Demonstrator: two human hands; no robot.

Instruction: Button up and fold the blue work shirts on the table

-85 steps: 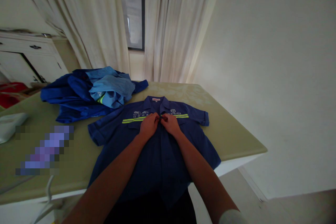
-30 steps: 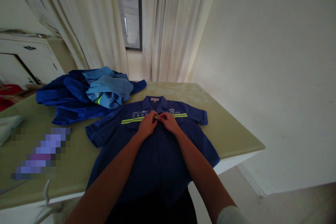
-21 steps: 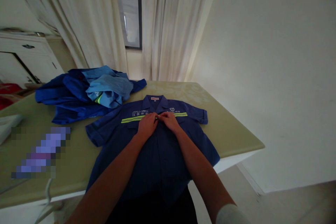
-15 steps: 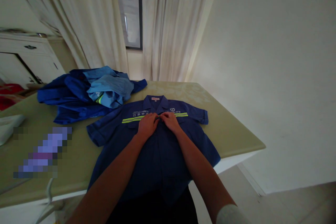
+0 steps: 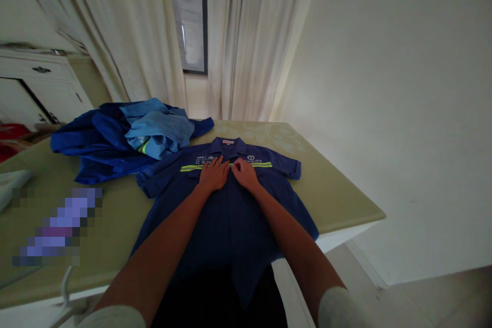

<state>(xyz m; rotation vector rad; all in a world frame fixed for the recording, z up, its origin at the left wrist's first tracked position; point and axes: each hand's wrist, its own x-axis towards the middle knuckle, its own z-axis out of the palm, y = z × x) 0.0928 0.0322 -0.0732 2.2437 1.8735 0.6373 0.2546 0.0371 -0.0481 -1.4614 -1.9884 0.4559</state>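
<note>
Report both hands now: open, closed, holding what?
Left hand: open, fingers spread on the dark blue shirt.
Right hand: fingers curled at the shirt's front; whether it pinches cloth cannot be told.

Shirt (image 5: 232, 215) matt cloth; tbl (image 5: 326, 189) surf. smooth.

Left hand (image 5: 213, 175): was pinching at the front edge; now lies flat, fingers spread, on the navy-blue short-sleeved cloth shirt (image 5: 230, 225).
Right hand (image 5: 245, 173): parted from the left hand, its fingers curled near the front opening.
Round white printed emblem (image 5: 251, 158): now a full ring, only partly readable a moment ago.
Shirt's left-hand sleeve (image 5: 151, 179): drawn inward slightly.
Light-grey fabric cuff (image 5: 115, 316): now visible on the left arm.
</note>
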